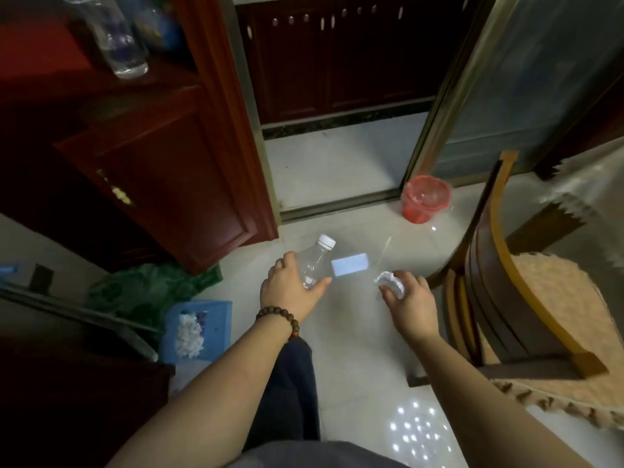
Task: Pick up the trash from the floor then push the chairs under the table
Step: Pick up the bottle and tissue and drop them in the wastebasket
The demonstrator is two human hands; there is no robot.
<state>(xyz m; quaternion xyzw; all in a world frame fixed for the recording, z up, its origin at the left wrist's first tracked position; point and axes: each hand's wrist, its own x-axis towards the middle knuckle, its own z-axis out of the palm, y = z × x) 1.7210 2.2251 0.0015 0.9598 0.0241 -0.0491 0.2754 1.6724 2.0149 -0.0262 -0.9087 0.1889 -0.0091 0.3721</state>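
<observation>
Down low over a shiny pale tile floor (354,332), with little lights glinting back near the bottom. Dark red cabinet (152,170) on the left, open doorway past it, glass sliding door (526,79) on the right. Red bin (424,199) with a clear liner standing on the floor by the door track. Wooden chair (506,298) on the right, fuzzy tan cushion on its seat, pulled out from a table with a pale cloth (591,184). Blue basket (199,327) with white scraps and a green bag (148,292) on the left. Left hand (290,285), with a bead bracelet (280,320) on the wrist, curled round a clear bottle (312,265); fingers on the far side, thumb on the near side, white cap (327,241) pointing away toward the doorway. Bottle looks empty. Right hand (410,298) gripping a crumpled white paper ball (390,283); fingers wrapped over it, part of the paper poking out on the left side. Both bits of trash just above the floor, close together, with a bright window glare on the tiles between them. No label or words to read on the bottle or anywhere else.
</observation>
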